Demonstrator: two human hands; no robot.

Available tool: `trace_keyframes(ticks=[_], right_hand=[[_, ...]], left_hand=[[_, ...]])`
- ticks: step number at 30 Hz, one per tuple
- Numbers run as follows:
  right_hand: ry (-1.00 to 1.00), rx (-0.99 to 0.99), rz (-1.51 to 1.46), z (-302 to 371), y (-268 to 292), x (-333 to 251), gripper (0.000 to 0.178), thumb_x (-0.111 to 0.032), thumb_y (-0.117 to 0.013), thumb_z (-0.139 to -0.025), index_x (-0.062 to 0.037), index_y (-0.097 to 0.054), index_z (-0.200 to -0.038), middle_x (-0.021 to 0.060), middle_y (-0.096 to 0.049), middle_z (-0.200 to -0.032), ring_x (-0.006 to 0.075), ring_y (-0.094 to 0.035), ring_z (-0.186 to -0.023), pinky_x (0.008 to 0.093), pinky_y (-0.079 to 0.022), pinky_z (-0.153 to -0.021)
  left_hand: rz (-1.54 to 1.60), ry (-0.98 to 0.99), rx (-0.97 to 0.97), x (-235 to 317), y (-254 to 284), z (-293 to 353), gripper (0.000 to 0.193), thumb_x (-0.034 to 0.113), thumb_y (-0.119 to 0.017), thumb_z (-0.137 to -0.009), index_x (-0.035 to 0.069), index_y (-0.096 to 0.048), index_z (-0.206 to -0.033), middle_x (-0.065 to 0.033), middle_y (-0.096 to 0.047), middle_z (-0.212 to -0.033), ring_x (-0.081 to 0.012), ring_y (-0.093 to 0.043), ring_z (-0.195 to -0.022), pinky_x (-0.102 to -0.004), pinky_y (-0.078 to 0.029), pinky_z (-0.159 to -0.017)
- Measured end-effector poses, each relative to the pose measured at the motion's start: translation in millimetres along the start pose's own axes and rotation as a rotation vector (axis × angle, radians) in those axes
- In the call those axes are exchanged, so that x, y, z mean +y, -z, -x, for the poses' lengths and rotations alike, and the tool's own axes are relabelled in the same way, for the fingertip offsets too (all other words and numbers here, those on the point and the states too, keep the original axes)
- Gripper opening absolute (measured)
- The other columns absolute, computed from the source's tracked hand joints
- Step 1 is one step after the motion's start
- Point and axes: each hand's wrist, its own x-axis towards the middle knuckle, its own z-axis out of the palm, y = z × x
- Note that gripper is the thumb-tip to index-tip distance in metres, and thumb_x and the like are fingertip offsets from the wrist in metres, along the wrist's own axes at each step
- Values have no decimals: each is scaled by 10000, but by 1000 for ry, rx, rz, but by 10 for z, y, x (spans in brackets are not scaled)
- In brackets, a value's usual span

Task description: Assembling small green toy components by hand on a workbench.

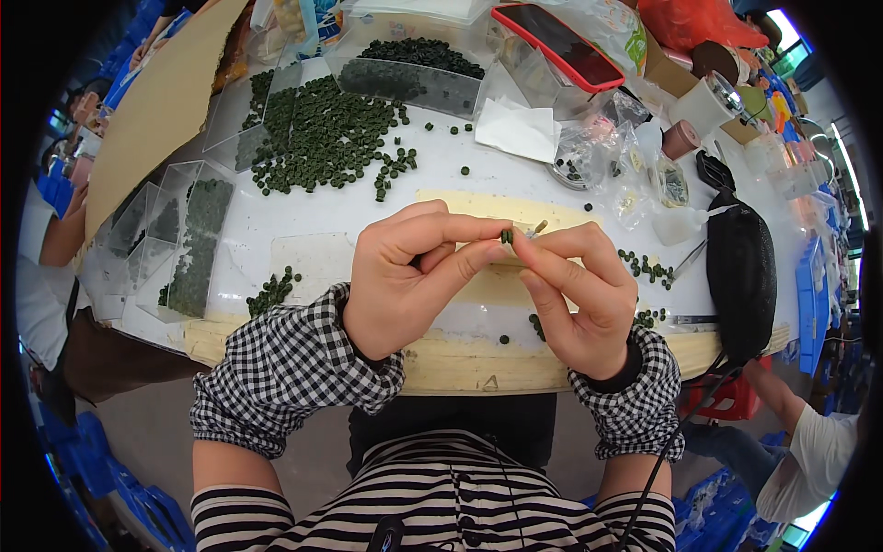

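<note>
Above the pale yellow board [441, 197], my left hand [405, 271] pinches a small dark green cylindrical piece [507, 236] between thumb and index finger. My right hand [584, 299] meets it from the other side, its index fingertip against the piece. A thin stick with a tan end [541, 226] pokes up from behind my right fingers; most of it is hidden, so its kind is unclear. Beyond my hands lies a large heap of like green pieces [317, 138], with a small cluster [272, 293] by my left sleeve and more pieces [647, 268] right of my right hand.
Clear plastic boxes of green pieces stand at the back [414, 87] and left [198, 248]. A red-cased phone [558, 46] rests on a clear container beyond a folded white tissue [518, 129]. Metal tweezers [688, 260] and a black pouch [741, 276] lie at the right.
</note>
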Motion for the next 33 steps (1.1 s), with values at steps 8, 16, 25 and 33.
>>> trace_keyframes(ticks=[8,16,25,33], right_hand=[[12,0,9,-2,2,-1,367,31,-723,-740,-38,-704,-1099,46,-625,-856,181,-541,-718,284,-429,-628],[20,-4,-3,1,-15,-5,374,34,-726,-735,-30,-699,-1103,50,-619,-852,181,-538,-714,286,-432,-615],[18,-21,-17,27,-40,-26,379,40,-729,-724,-3,-691,-1099,63,-612,-840,184,-531,-686,284,-426,-579],[18,-19,-13,55,-46,-49,381,58,-728,-712,9,-691,-1088,69,-603,-832,187,-537,-685,285,-433,-576]], left_hand=[[-3,-19,24,-17,-4,0,229,24,-730,-809,40,-723,-1037,48,-358,-610,-47,-332,-555,-223,-270,-514],[-38,-45,48,-4,2,12,233,2,-728,-799,56,-732,-1026,42,-373,-616,-55,-338,-556,-222,-287,-519],[-130,-131,28,0,13,9,250,-28,-738,-786,55,-735,-1022,40,-439,-631,-53,-361,-570,-215,-277,-512],[-207,-183,13,23,15,3,230,-29,-725,-786,53,-735,-1000,-10,-510,-634,-83,-437,-546,-231,-335,-490]])
